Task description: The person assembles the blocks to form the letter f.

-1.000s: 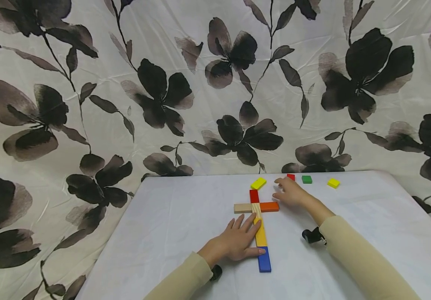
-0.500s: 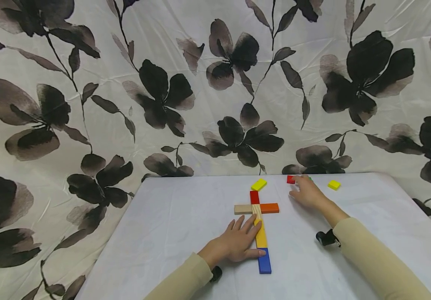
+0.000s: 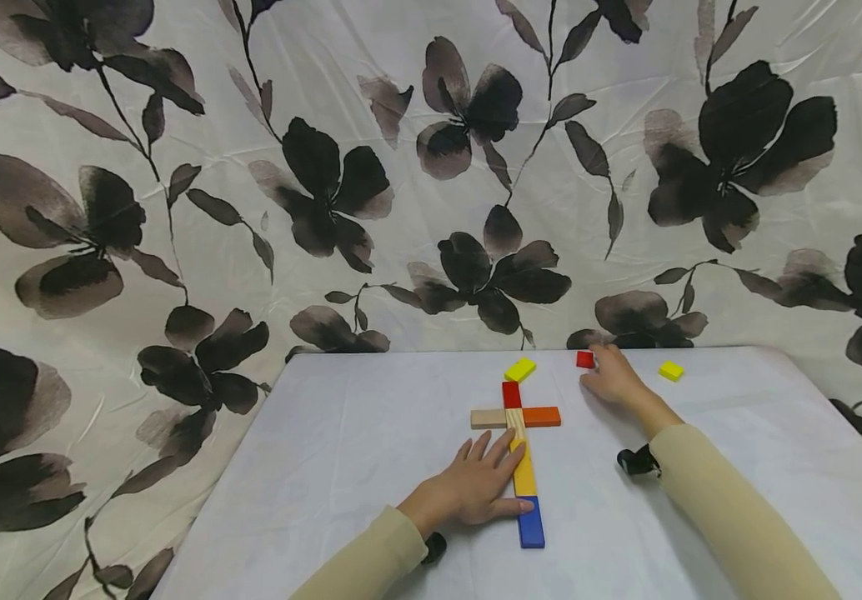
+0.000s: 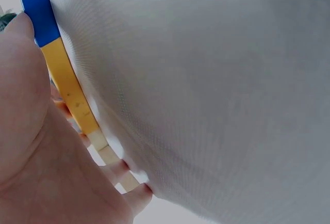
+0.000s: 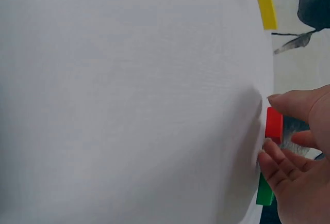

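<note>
Flat coloured wooden blocks form a cross on the white table. My left hand (image 3: 468,483) lies with spread fingers along its stem, thumb on the blue block (image 3: 532,533) and fingertips at the yellow-orange block (image 3: 524,477). Above come a pale wood block (image 3: 514,421), a tan block (image 3: 487,419) to the left, an orange block (image 3: 542,417) to the right and a red block (image 3: 511,394) on top. At the far edge my right hand (image 3: 617,379) surrounds a small red block (image 5: 274,123), thumb on one side, loosely bent fingers on the other. A green block (image 5: 265,190) sits beside those fingers.
A yellow block (image 3: 520,370) lies at an angle beyond the cross's top. Another yellow block (image 3: 671,371) is to the right of my right hand. Behind the far table edge hangs a white cloth (image 3: 371,50) with dark flowers.
My right hand has moved right and away from me, from beside the orange block to the small red block, covering the green one in the head view. The left hand stays in place.
</note>
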A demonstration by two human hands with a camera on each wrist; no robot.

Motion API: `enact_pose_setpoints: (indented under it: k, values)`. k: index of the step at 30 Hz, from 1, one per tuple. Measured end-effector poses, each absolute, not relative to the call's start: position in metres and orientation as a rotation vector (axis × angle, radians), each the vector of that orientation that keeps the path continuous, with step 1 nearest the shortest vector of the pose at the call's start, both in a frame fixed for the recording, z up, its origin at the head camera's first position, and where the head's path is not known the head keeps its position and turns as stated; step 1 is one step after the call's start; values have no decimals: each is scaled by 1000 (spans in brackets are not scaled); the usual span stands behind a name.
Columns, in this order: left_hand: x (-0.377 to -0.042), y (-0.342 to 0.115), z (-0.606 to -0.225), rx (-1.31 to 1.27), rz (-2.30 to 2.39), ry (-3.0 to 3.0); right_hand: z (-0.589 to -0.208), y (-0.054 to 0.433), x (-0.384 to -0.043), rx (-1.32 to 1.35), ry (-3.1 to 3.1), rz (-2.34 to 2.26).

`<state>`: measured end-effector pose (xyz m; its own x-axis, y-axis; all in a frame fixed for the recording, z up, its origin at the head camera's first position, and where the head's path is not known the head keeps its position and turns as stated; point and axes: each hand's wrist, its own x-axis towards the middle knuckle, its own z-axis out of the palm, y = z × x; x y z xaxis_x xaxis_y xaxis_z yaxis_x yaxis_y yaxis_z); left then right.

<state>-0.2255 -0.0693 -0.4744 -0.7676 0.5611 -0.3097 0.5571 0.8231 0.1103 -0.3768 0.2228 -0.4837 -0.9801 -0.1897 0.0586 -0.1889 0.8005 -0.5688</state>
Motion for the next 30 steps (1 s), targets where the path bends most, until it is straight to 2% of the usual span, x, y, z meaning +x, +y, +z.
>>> enact_pose_setpoints:
  k: [7,14,30]
  values:
    - [-225,-70,-474,854,23,2674,-488,220,-386,-339,3015,-932]
    - [-226,-70,-477,858,25,2678,-487,217,-386,-251,2997,-973]
    - [-228,-69,-479,838,1,2683,-492,211,-389,-331,3045,-1021]
